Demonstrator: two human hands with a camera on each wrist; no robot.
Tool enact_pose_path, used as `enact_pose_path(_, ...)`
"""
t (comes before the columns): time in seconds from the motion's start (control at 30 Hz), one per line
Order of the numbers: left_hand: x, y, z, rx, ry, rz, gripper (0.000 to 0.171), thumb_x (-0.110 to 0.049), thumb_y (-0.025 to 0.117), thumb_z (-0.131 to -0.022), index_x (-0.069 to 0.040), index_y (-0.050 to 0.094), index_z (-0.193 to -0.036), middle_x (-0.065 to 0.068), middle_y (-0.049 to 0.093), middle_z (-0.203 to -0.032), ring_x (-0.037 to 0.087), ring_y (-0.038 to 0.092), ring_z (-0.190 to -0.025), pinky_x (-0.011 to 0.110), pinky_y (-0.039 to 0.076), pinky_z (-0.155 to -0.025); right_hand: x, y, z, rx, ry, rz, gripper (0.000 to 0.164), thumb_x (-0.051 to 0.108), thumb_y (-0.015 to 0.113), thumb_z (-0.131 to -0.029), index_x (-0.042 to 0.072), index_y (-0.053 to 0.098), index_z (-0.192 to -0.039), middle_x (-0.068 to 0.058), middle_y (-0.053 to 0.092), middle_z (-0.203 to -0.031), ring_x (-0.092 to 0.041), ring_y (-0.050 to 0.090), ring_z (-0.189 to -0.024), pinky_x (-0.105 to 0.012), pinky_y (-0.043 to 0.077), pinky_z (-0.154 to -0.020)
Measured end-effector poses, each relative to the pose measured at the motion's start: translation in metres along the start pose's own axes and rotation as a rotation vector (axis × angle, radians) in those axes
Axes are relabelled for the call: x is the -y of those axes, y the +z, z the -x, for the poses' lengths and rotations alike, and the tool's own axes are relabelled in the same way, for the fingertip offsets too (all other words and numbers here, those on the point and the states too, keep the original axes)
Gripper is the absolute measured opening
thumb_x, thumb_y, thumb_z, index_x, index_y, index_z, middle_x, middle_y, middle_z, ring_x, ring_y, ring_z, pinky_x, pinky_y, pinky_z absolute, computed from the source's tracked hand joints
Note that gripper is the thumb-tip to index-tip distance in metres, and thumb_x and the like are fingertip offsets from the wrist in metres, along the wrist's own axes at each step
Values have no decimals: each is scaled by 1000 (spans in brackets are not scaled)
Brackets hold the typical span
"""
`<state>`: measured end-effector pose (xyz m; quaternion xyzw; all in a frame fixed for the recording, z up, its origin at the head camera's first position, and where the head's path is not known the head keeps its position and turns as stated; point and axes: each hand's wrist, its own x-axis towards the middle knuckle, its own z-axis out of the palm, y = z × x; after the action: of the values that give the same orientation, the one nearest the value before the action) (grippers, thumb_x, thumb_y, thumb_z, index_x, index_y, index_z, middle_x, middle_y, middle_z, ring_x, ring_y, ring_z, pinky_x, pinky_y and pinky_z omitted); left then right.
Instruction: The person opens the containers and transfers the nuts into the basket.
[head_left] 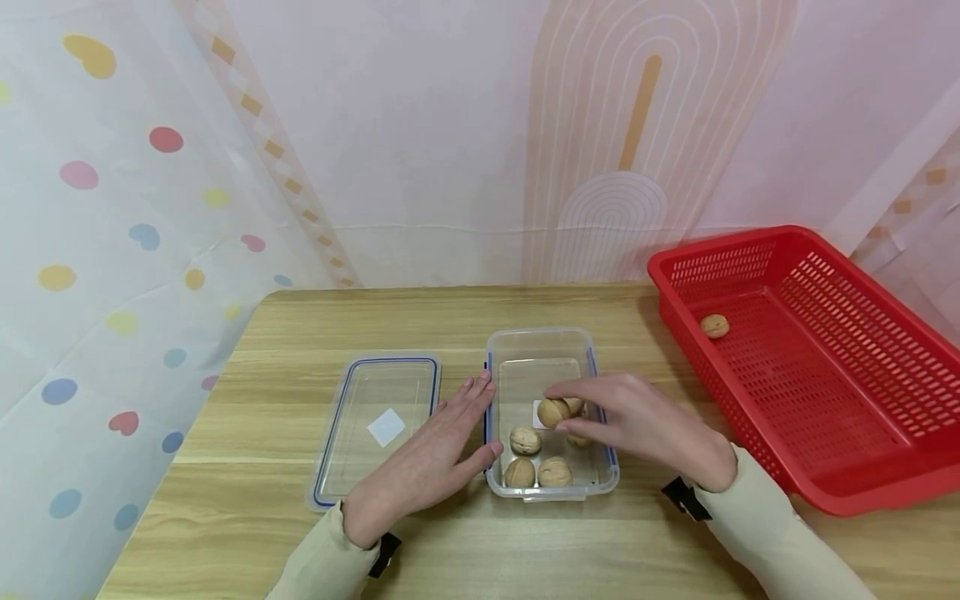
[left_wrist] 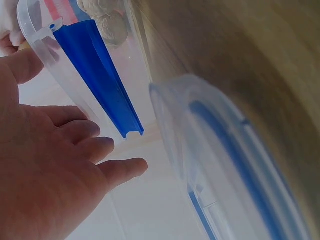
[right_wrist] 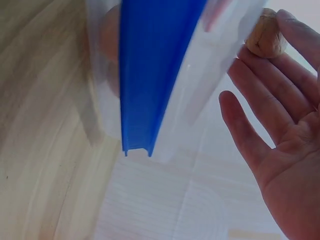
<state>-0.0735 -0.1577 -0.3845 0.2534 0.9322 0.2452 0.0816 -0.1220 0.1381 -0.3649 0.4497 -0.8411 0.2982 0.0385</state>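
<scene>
A clear plastic food container (head_left: 534, 346) with blue side clips stands on the table, several walnuts (head_left: 526, 441) inside it. My right hand (head_left: 637, 417) is over its right side and pinches a walnut (head_left: 553, 412) between thumb and fingers; the right wrist view shows that walnut (right_wrist: 266, 35) at the fingertips. Part of the walnuts beneath is hidden by this hand. Against the container's left wall rests my left hand (head_left: 431, 458), its fingers extended and holding nothing. In the left wrist view, those fingers lie beside the blue clip (left_wrist: 100, 80).
Left of the container lies its clear lid (head_left: 352, 433) with a blue seal and a white label (head_left: 386, 427), partly behind the left hand. A red perforated basket (head_left: 757, 383) stands at the right, one walnut (head_left: 715, 326) in it. A patterned curtain (head_left: 450, 150) hangs behind the table.
</scene>
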Motion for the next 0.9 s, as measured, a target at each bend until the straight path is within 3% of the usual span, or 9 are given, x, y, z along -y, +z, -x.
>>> enact_pose_path(0.3, -1, -1, -1, 7, 1, -16, 77, -44, 53, -108, -3, 21, -164, 9, 11, -172, 30, 13, -158, 58, 22, -124, 6, -8, 13, -144, -87, 7, 39, 22, 85, -87, 7, 75, -121, -2, 78, -114, -16, 75, -101, -36, 62, -85)
enact_pose_path(0.57, -2, -1, -1, 11, 6, -18, 76, -44, 53, -108, -3, 20, -164, 8, 9, -172, 31, 13, -158, 58, 21, -124, 14, -18, 22, -227, -116, -32, 36, 31, 77, -94, 8, 76, -122, -3, 77, -115, -19, 75, -102, -21, 56, -92)
enact_pose_path(0.9, -1, 0, -2, 10, 10, -14, 76, -44, 52, -108, -3, 21, -164, 8, 8, -172, 31, 13, -158, 58, 21, -124, 27, -39, 41, -293, -28, -32, 40, 40, 74, -95, 10, 76, -121, 3, 77, -117, -15, 74, -103, -16, 54, -93)
